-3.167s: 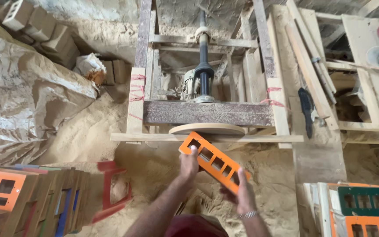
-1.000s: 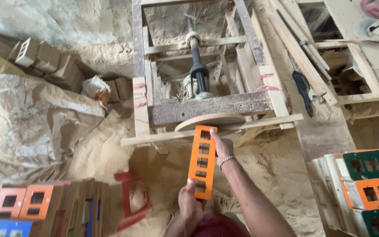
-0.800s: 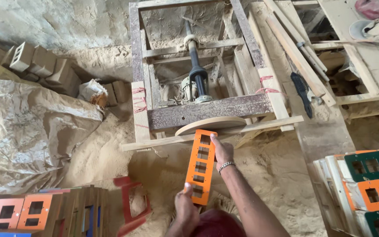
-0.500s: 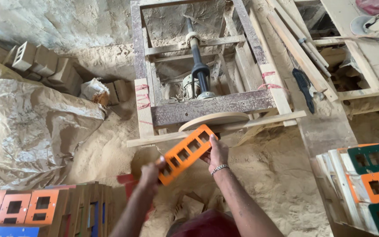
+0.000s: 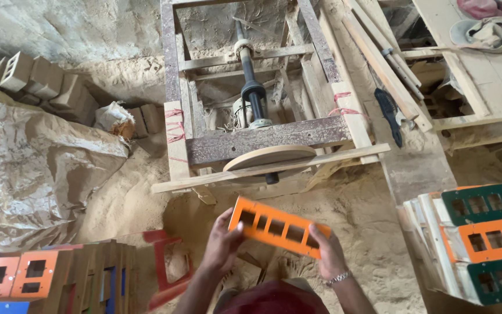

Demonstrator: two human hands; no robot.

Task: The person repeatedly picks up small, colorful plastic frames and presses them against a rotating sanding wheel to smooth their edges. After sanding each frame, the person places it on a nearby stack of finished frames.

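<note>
— Two hands on one item. Entry one: orange slotted frame [image 5: 279, 227], flat rectangular panel with a row of rectangular cut-outs, held in the air at the lower centre, above the sandy floor [image 5: 367, 232].

— Grip?

— Left hand [image 5: 223, 244] clasps the frame's left end, fingers curled over its upper corner. Right hand [image 5: 325, 251], with a metal wristband [image 5: 339, 279], clasps the right end, thumb on the face. Both are closed on the frame; neither is free.

— Axis?

— Long axis runs roughly from 10 o'clock to 4 o'clock, left end higher in the picture, right end lower. Each hand sits at one end, so neither is nearer to the piece. The frame's upper long edge faces 12 o'clock.

— What lies at 12 o'clock?

— Entry two: round wooden disc [image 5: 269, 157], seen nearly edge-on at the front of a rough wooden machine frame [image 5: 262, 139], near the orange piece but apart from it. Behind the disc, a dark upright shaft [image 5: 251, 87] inside the frame.

— Flanks?

— At 3 o'clock, a stack of green and orange slotted frames [image 5: 483, 238]. At 8 o'clock, a row of painted frames [image 5: 47, 276] and a red stool [image 5: 167, 270]. At 10 o'clock, a crumpled tarpaulin [image 5: 30, 168]; beyond it, hollow blocks [image 5: 36, 78].
</note>
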